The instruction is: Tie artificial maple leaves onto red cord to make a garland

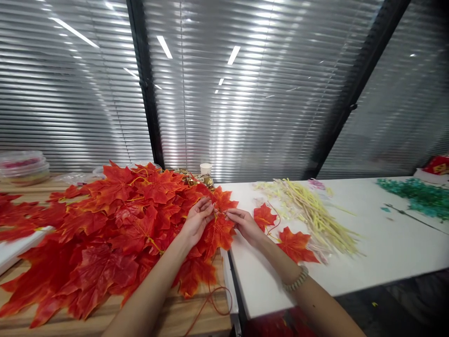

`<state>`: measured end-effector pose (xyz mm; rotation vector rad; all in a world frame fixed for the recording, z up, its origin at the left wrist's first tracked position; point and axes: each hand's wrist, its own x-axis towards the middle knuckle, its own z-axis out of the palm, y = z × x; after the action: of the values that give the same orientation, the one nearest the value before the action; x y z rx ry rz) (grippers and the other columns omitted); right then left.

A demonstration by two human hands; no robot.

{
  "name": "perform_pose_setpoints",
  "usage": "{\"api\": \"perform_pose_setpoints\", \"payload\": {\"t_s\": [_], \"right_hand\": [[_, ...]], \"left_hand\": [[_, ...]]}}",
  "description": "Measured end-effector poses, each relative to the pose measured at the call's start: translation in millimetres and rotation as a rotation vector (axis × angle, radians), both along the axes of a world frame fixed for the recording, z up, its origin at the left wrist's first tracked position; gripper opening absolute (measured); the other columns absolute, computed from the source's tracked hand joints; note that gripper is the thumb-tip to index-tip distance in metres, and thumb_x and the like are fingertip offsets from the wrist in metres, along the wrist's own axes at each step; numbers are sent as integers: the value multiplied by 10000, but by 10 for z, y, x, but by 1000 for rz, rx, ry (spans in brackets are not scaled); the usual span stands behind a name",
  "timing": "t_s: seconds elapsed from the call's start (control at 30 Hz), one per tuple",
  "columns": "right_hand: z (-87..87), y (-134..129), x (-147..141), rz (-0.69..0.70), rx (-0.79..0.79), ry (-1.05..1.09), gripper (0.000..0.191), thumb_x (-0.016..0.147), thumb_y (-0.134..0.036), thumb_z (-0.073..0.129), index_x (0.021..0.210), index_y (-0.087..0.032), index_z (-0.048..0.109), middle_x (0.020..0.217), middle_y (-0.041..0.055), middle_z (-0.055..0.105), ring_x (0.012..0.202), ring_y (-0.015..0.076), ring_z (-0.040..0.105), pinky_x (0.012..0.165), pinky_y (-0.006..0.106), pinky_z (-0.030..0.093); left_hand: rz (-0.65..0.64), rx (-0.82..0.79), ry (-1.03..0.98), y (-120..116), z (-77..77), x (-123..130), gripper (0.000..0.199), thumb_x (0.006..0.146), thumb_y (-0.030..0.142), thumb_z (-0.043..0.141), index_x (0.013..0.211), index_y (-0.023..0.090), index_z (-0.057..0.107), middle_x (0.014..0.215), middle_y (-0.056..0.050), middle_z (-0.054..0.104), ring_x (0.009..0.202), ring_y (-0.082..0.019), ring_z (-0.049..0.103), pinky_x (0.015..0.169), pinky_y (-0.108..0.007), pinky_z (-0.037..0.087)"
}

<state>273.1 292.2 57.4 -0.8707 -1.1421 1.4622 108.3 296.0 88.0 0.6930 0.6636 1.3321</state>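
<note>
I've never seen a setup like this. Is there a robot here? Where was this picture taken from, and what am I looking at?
There is no robot: these are a person's own bare hands. The single picture comes from a camera worn on that person's head, looking forward and down, so the forearms reach in from the bottom edge.

The left hand and right hand meet at the edge of a heap of red-orange leaves. Their fingertips seem to pinch something thin, too small to make out.

The heap spreads over a wood-grain surface. On the white table to the right lie two separate leaves, a bunch of yellow strands and some green material.
</note>
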Motion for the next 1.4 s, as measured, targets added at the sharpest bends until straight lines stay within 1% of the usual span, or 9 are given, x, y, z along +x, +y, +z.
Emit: {"api": "perform_pose_setpoints", "payload": {"t_s": [0.17, 0.4, 0.67, 0.87, 1.4], "right_hand": [[-8, 3, 3, 8, 5, 3, 275, 621, -345, 723, 831, -176, 666, 779, 29, 631, 640, 104, 510, 587, 246, 371], [-21, 8, 1, 11, 3, 0, 269, 631, -342, 717, 835, -174, 665, 726, 22, 617, 665, 116, 521, 611, 250, 375], [-50, 26, 9, 24, 31, -2, 250, 650, -327, 708, 840, -170, 664, 726, 17, 612, 664, 107, 518, 622, 244, 371], [-59, 31, 7, 23, 20, 4, 249, 642, -329, 710, 831, -174, 665, 722, 21, 618, 661, 113, 525, 622, 249, 374], [-84, 27, 10, 27, 49, 1, 226, 657, -310, 705, 832, -172, 670, 742, 23, 618, 670, 111, 521, 619, 241, 368]], "left_hand": [[-14, 13, 15, 17, -29, -6, 243, 680, 36, 650, 880, 156, 582, 783, -11, 614, 648, -94, 614, 674, -215, 506], [-38, 37, 25, 24, -65, -10, 234, 687, 48, 651, 885, 158, 592, 776, -6, 617, 652, -92, 614, 687, -216, 511], [-36, 15, 54, 11, -40, 6, 237, 703, 38, 631, 906, 157, 599, 787, -10, 619, 674, -90, 609, 714, -224, 507], [-38, 8, 48, -6, -23, 8, 228, 717, 28, 613, 906, 155, 602, 780, -10, 618, 673, -91, 610, 710, -224, 510], [-48, 35, 46, 18, -60, 4, 245, 706, 46, 634, 923, 157, 608, 796, -9, 612, 673, -92, 612, 712, -232, 516]]}}
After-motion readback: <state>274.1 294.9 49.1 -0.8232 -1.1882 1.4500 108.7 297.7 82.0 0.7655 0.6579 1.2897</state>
